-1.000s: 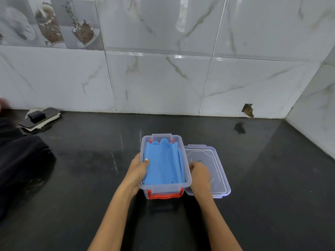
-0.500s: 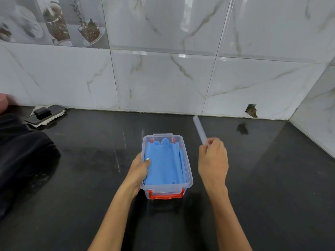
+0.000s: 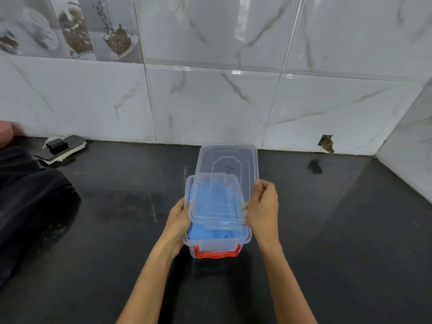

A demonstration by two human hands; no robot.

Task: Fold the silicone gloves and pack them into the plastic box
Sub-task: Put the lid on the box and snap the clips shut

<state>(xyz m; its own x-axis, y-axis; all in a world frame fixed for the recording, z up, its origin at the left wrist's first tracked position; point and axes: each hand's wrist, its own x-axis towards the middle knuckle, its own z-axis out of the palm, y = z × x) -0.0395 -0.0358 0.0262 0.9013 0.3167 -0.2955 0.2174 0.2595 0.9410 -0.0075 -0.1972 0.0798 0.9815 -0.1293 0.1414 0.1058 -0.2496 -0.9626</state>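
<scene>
The right hand (image 3: 263, 206) grips the clear lid (image 3: 228, 183) by its right long edge, thumb on the upper face and fingers curled beneath. The lid is held tilted above the plastic box (image 3: 217, 242), its near short edge low over the box opening and its far end raised and extending beyond the far rim of the box. To the left of this grip, the left hand (image 3: 180, 217) is closed around the left wall of the box, thumb at the rim and fingers against the side. The box stands on the black countertop (image 3: 327, 230) between the two hands. Directly beneath the lid, inside the box, lie the folded blue silicone gloves (image 3: 215, 202), finger ends pointing away from the person. A red latch (image 3: 216, 253) sits on the near end wall of the box, below the rim. Well to the left of both hands, a dark cloth (image 3: 28, 206) lies on the countertop, and beyond it a phone (image 3: 60, 148) rests near the white marble-patterned wall tiles (image 3: 210, 101).
</scene>
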